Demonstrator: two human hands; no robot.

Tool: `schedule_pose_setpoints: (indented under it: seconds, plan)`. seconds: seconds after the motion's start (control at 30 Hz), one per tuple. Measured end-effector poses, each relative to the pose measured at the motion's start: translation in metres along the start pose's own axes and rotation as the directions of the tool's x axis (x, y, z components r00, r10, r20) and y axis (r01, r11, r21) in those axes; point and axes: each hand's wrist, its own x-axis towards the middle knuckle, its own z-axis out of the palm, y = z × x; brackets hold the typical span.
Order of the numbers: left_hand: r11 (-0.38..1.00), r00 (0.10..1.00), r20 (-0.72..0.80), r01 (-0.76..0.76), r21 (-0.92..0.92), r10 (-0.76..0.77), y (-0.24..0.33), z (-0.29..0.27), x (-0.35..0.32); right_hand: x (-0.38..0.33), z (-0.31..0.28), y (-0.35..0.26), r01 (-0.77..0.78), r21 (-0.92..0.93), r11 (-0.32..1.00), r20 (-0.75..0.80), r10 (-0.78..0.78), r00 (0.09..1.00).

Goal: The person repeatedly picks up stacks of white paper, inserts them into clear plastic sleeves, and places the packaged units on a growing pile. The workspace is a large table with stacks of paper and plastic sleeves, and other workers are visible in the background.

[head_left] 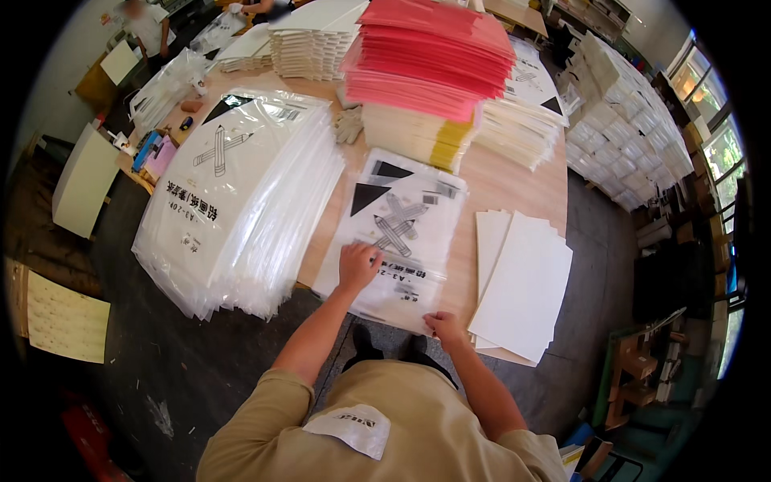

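Clear plastic bags (401,201) printed with crossed pencils and black triangles lie overlapping before me, at the table's near edge. Across the middle of them rests my left hand (360,265), its fingers laid on the plastic. My right hand (446,328) pinches the near right corner of the bag between thumb and fingers. Just to the right, white paper sheets (524,285) lie in a few slightly fanned stacks. A tall pile of filled printed bags (233,201) leans on the left side of the table.
Beyond the bags, red sheets (434,60) are heaped on cream paper (414,132). A work glove (348,126) lies beside them. More packed stacks (526,120) stand at the back right, and a wrapped pallet load (626,112) on the floor. Another person (148,28) stands far left.
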Motion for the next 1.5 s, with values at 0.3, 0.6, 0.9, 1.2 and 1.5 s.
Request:
schedule_pose_setpoints:
  seconds: [0.3, 0.6, 0.9, 1.2, 1.5]
  plan:
    - [0.954, 0.983, 0.169, 0.018, 0.298, -0.072, -0.036, 0.027, 0.057, -0.021, 0.008, 0.024, -0.001, 0.249, 0.969, 0.038, -0.008, 0.999]
    - [0.99, 0.991, -0.02, -0.131, -0.044, 0.131, -0.009, 0.005, 0.069, -0.02, 0.011, 0.018, -0.03, 0.17, 0.985, 0.058, 0.02, 0.998]
    - [0.932, 0.971, -0.009, -0.233, -0.277, 0.24, 0.086, -0.007, -0.103, -0.011, 0.029, -0.023, 0.136, 0.137, 0.981, -0.025, -0.134, 0.991]
    - [0.685, 0.865, -0.136, 0.277, -0.674, -0.483, 0.026, 0.015, -0.079, 0.013, 0.02, -0.007, 0.138, 0.172, 0.975, 0.079, -0.153, 0.985]
    - [0.898, 0.968, -0.042, 0.213, -0.385, -0.248, 0.096, -0.023, -0.077, -0.039, -0.021, -0.026, 0.315, 0.163, 0.935, 0.212, -0.345, 0.914]
